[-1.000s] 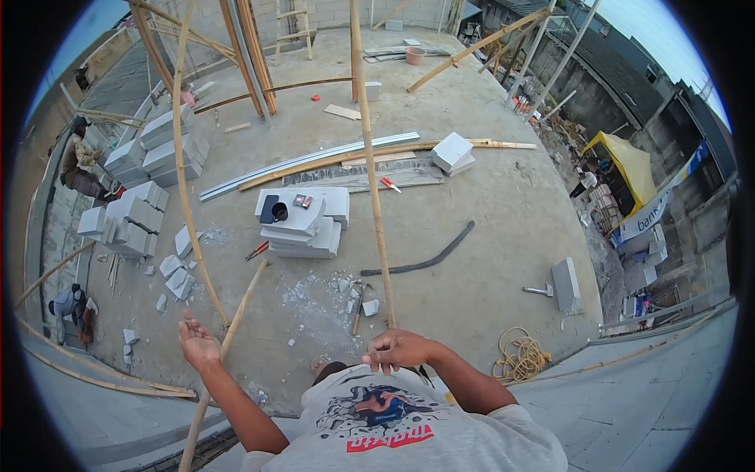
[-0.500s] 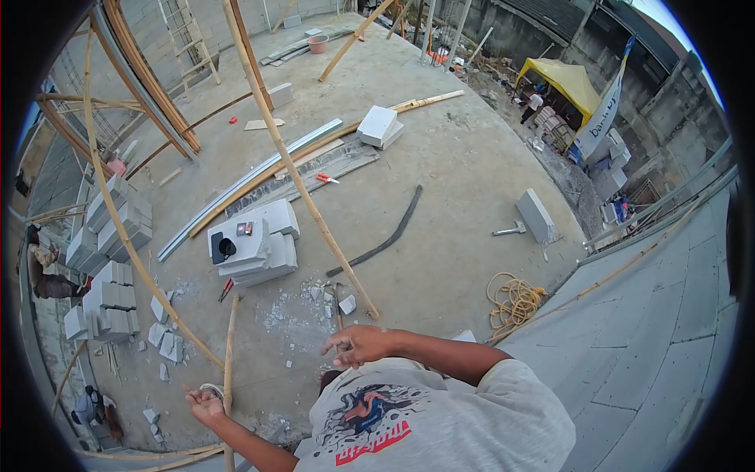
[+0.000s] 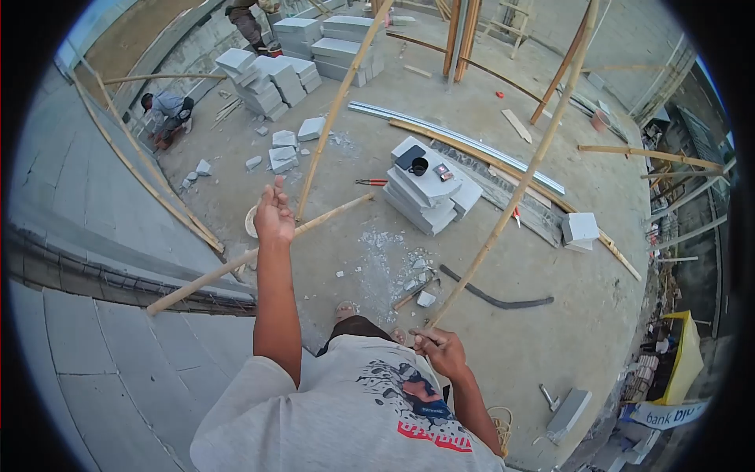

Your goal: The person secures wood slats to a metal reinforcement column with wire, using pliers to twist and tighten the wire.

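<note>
My left hand (image 3: 275, 214) is raised with its fingers loosely stretched and nothing in it. Below and around it, a bamboo pole (image 3: 204, 279) lies slanting, and a pale round object (image 3: 251, 223) shows just behind the hand. My right hand (image 3: 442, 351) is in front of my waist, fingers curled together; whether they grip anything I cannot tell. Its fingertips overlap the lower end of a leaning bamboo pole (image 3: 503, 216) in this view. Beyond it, a wooden-handled hammer (image 3: 410, 296) lies among broken block pieces (image 3: 425, 299).
A stack of white blocks (image 3: 417, 206) carries a black cup (image 3: 418, 166) and a small box. Red-handled pliers (image 3: 371, 182) lie beside it. A dark hose (image 3: 499, 302), metal channels (image 3: 472, 149) and a tool (image 3: 549, 397) are on the floor. A person (image 3: 167, 116) crouches at far left.
My view has swung to the left, so the floor items appear turned and shifted. My left hand has risen in view; my right hand has come down to my waist, its fingers now curled.
</note>
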Tool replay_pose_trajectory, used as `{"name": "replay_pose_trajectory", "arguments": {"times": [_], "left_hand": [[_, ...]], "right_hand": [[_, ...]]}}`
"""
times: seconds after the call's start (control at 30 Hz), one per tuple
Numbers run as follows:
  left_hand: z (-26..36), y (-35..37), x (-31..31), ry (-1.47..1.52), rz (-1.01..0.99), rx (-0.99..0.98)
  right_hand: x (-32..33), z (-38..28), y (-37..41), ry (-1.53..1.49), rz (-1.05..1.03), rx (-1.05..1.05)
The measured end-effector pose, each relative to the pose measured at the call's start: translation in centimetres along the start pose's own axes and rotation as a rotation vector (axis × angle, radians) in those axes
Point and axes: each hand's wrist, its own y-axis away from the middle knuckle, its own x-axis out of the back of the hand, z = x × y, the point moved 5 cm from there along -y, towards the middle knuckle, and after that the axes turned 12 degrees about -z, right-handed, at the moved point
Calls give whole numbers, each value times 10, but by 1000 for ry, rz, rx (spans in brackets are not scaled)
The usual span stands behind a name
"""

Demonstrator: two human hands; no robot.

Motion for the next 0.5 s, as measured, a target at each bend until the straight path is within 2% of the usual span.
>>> {"name": "replay_pose_trajectory", "arguments": {"times": [0.03,0.1,0.13,0.2,0.27,0.33,0.4,0.5], "left_hand": [[2,0,1,-43,13,-35],[7,4,5,-80,62,-89],[10,6,4,-136,72,-114],[17,7,8,-187,101,-152],[24,7,13,-184,130,-172],[31,3,22,-101,178,-177],[24,-3,35,291,193,-18],[18,-6,54,334,150,28]], "right_hand": [[-4,-5,-5,19,-55,7],[-3,-26,-5,364,42,183],[-5,-25,-7,375,4,188],[-5,-31,-11,634,88,295],[-8,-40,-15,691,77,357],[-12,-49,-17,745,85,421],[-16,-56,-16,836,104,497],[-13,-44,-21,810,57,497]]}}
